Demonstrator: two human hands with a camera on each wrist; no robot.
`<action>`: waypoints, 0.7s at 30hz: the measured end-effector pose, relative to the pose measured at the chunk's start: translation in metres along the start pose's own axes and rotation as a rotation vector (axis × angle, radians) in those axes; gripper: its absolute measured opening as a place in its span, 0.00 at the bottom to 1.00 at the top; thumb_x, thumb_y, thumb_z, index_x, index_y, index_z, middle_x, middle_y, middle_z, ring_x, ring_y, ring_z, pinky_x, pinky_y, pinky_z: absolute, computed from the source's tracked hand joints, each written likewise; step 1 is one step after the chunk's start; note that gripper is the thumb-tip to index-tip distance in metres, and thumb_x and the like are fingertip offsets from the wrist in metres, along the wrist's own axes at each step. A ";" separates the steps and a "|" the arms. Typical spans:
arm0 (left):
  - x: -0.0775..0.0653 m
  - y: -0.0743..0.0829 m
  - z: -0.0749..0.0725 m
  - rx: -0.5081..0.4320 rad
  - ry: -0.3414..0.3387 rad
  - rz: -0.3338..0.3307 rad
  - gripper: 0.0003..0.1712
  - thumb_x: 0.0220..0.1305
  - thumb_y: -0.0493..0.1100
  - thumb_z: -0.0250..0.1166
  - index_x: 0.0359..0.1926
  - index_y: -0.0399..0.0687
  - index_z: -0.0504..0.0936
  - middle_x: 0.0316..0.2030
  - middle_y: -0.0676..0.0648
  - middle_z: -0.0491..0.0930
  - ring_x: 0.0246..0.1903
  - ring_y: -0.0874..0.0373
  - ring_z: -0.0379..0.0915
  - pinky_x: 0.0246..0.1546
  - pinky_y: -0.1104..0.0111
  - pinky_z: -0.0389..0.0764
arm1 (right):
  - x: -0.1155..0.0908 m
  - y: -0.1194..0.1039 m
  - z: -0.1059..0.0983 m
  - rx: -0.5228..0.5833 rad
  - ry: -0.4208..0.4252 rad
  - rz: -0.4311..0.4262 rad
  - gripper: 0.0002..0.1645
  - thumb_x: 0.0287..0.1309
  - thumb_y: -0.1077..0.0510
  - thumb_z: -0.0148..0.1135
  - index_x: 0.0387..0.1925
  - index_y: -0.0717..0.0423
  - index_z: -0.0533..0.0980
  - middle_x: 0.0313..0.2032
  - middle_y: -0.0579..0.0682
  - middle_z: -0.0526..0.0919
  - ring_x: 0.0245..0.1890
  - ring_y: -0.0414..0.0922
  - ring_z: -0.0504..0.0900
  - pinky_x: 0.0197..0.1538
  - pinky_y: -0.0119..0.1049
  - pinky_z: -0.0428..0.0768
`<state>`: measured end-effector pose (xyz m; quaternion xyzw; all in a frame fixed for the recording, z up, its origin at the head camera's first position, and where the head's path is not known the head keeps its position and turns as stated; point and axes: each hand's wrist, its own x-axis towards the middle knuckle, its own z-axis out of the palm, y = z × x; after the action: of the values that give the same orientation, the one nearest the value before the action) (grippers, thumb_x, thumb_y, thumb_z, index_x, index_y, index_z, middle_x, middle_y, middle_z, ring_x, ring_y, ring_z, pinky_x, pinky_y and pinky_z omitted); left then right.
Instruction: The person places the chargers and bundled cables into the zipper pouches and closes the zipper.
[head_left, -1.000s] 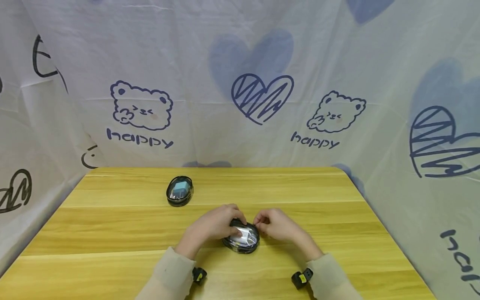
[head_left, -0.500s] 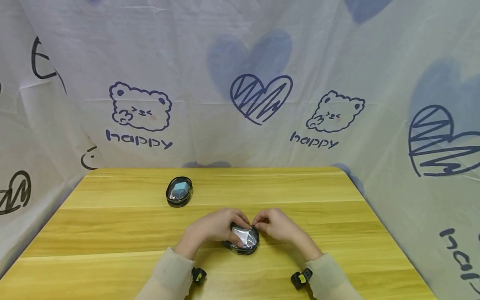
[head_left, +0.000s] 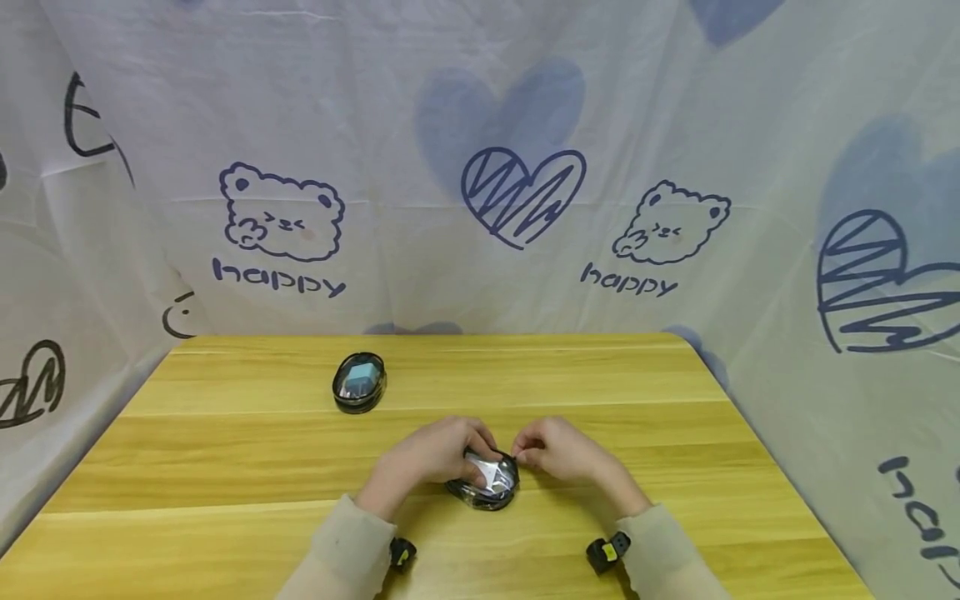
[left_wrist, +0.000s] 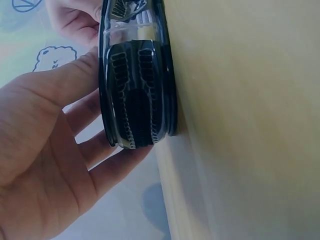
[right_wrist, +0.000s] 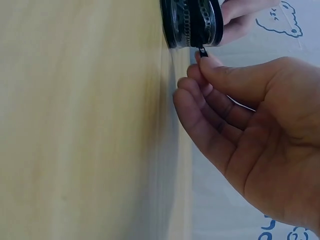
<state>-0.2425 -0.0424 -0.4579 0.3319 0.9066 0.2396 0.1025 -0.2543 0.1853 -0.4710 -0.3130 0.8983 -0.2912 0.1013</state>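
Note:
A small oval clear pouch (head_left: 501, 482) with black trim lies on the table, something white and cables showing inside. My left hand (head_left: 442, 450) grips it from the left, thumb on the clear top and fingers at the far side. In the left wrist view the black zipper (left_wrist: 137, 100) runs along the pouch's side wall. At the pouch's right end my right hand (head_left: 558, 450) pinches the zipper pull (right_wrist: 202, 52) between thumb and forefinger, its other fingers curled below, as the right wrist view shows.
A second oval black-trimmed pouch (head_left: 360, 383) with a light blue item inside stands farther back on the left. The wooden table (head_left: 637, 383) ends at a printed white curtain (head_left: 405, 250) behind, with more curtain on both sides.
My left fingers have shifted slightly nearer along the pouch's far rim. The right hand, at the zipper pull, has moved a little to the right. The second pouch stays put.

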 end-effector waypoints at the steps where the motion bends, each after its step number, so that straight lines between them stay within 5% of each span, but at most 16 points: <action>1: 0.000 0.000 0.000 0.003 0.001 -0.001 0.19 0.46 0.48 0.76 0.43 0.58 0.87 0.46 0.61 0.78 0.47 0.63 0.74 0.51 0.68 0.75 | 0.000 0.000 -0.001 0.009 -0.007 0.002 0.06 0.61 0.63 0.60 0.30 0.52 0.81 0.24 0.45 0.80 0.25 0.34 0.74 0.29 0.30 0.74; 13: -0.003 -0.002 -0.005 0.000 -0.017 0.028 0.22 0.50 0.51 0.74 0.48 0.55 0.85 0.48 0.57 0.78 0.48 0.61 0.73 0.54 0.67 0.74 | 0.003 -0.002 0.004 0.019 0.068 0.073 0.06 0.62 0.61 0.59 0.31 0.50 0.81 0.26 0.42 0.81 0.28 0.36 0.75 0.33 0.32 0.75; 21: -0.003 0.002 -0.005 -0.038 -0.051 0.062 0.38 0.35 0.57 0.79 0.53 0.56 0.83 0.52 0.56 0.75 0.50 0.60 0.71 0.51 0.70 0.73 | 0.004 -0.005 0.006 0.006 0.109 0.065 0.06 0.61 0.62 0.60 0.31 0.49 0.81 0.26 0.39 0.80 0.29 0.36 0.75 0.34 0.31 0.75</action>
<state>-0.2414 -0.0448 -0.4525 0.3636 0.8883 0.2513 0.1245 -0.2527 0.1775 -0.4730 -0.2672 0.9112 -0.3071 0.0628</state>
